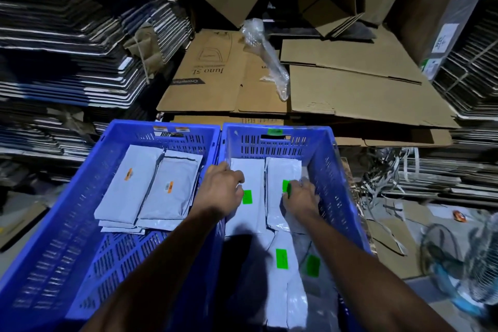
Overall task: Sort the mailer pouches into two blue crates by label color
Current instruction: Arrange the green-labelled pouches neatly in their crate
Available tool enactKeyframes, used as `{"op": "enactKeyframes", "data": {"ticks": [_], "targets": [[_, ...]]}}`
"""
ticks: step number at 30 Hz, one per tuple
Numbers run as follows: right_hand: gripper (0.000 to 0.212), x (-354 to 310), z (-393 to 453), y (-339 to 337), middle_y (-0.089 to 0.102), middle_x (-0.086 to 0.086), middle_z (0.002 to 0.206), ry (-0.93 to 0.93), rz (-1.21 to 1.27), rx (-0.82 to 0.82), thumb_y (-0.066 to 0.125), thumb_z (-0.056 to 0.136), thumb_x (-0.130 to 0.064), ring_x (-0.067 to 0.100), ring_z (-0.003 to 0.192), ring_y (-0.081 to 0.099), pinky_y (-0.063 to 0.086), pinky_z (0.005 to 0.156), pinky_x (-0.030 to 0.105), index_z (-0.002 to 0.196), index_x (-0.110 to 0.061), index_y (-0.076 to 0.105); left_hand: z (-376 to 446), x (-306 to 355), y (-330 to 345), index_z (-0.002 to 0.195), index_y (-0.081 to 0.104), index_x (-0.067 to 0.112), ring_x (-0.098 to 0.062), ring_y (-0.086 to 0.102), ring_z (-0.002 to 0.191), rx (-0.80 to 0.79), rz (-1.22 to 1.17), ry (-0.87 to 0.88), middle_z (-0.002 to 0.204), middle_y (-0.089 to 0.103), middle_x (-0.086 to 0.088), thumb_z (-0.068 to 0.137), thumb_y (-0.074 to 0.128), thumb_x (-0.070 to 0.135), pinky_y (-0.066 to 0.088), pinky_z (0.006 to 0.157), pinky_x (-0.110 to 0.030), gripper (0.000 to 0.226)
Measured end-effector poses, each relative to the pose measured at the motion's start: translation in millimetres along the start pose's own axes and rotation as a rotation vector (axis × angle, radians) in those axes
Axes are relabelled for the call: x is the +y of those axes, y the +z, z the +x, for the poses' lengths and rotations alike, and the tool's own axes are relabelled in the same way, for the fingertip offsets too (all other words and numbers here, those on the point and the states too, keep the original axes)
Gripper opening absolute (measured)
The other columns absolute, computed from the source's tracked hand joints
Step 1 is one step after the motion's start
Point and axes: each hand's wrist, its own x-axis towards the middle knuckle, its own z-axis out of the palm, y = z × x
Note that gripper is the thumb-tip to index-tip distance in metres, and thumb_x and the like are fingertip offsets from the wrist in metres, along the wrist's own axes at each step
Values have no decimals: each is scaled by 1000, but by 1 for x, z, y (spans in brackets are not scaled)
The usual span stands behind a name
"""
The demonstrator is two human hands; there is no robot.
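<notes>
Two blue crates stand side by side, touching along their inner walls, with perforated plastic sides and a lattice floor. The left crate [67,224] holds a small stack of grey mailer pouches at its far half; the two on top, the left orange-label pouch [129,186] and the right orange-label pouch [172,191], lie next to each other, each with a small orange label, and more pouches show under them. Orange stickers sit on the far rim of this crate. The right crate [323,153] has a green sticker on its far rim and holds pouches with bright green labels: two at the far end, the far-left green-label pouch [250,207] and the far-right green-label pouch [280,170], and more at the near end, one of them the near green-label pouch [281,259]. Both bare forearms reach into the right crate from the near side. The left hand [222,190] lies palm down with fingers curled over the left edge of the far-left pouch, gripping it. The right hand [300,197] presses flat on the far-right pouch with fingers spread, and I cannot tell whether it grasps it. The pouches look smooth, thin and slightly glossy. Behind the crates lie flattened brown cardboard sheets [350,94] and a crumpled clear plastic wrap [269,59].
</notes>
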Motion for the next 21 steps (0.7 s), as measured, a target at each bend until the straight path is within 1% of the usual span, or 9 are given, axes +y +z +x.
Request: {"op": "enactKeyframes", "data": {"ticks": [2, 4, 6, 9, 11, 13, 15, 18, 21], "targets": [[53, -1, 4, 4, 18, 10, 162, -167, -24, -2, 47, 98, -41, 31, 149, 16, 24, 117, 48, 146, -20, 38, 2, -1, 2, 105, 68, 26, -28, 51, 97, 8, 3, 3, 98, 58, -4, 86, 57, 33, 41, 91, -37, 23], [61, -2, 6, 10, 5, 5, 167, -304, -110, -130, 35, 103, -43, 27, 153, 3, 15, 122, 50, 157, -20, 18, 4, -1, 6, 104, 67, 28, -27, 53, 97, -3, 32, -2, 95, 58, -3, 84, 54, 36, 43, 90, -38, 26], [63, 2, 5, 18, -6, 1, 167, -360, -169, -241, 26, 105, -44, 25, 154, -7, 13, 121, 54, 159, -20, 4, 6, -3, 9, 104, 67, 29, -26, 53, 97, -22, 58, -10, 94, 59, -2, 83, 52, 37, 44, 89, -38, 27], [62, 9, 5, 25, -12, -3, 166, -389, -202, -245, 21, 106, -43, 23, 153, -14, 12, 121, 57, 159, -22, -2, 7, -3, 11, 101, 67, 26, -27, 53, 98, -2, 111, 32, 92, 62, -4, 84, 53, 35, 42, 90, -38, 24], [62, 10, 7, 19, -15, -6, 165, -396, -204, -280, 20, 106, -44, 21, 152, -16, 6, 122, 55, 159, -24, -6, 6, 1, 9, 98, 67, 23, -27, 52, 100, 12, 156, 73, 90, 63, -5, 84, 54, 32, 39, 89, -37, 21], [61, 10, 10, 10, -13, -6, 166, -404, -198, -310, 19, 106, -44, 20, 153, -14, 4, 121, 53, 159, -25, -3, 5, 7, 3, 94, 65, 20, -27, 51, 100, -10, 224, 132, 90, 66, -6, 85, 56, 30, 37, 88, -37, 16], [60, 8, 11, -2, -5, -4, 167, -408, -166, -293, 23, 106, -42, 22, 154, -6, 7, 121, 53, 159, -24, 3, 1, 13, 0, 90, 62, 18, -27, 54, 98, -67, 314, 207, 90, 69, -7, 84, 58, 26, 37, 84, -39, 11], [63, 4, 3, -17, 9, 5, 167, -379, -42, -131, 36, 105, -35, 25, 154, 6, 14, 123, 47, 159, -15, 11, -7, 28, 3, 92, 61, 19, -29, 61, 93, -213, 402, 290, 91, 70, -6, 82, 61, 24, 42, 75, -37, 12], [59, 6, -20, -28, 33, 16, 158, -311, 206, 7, 48, 102, -27, 30, 147, 28, 22, 121, 38, 153, -4, 31, -25, 56, 23, 105, 61, 16, -32, 63, 103, -329, 205, 149, 108, 69, -10, 90, 51, 30, 47, 82, -36, 23]]}}
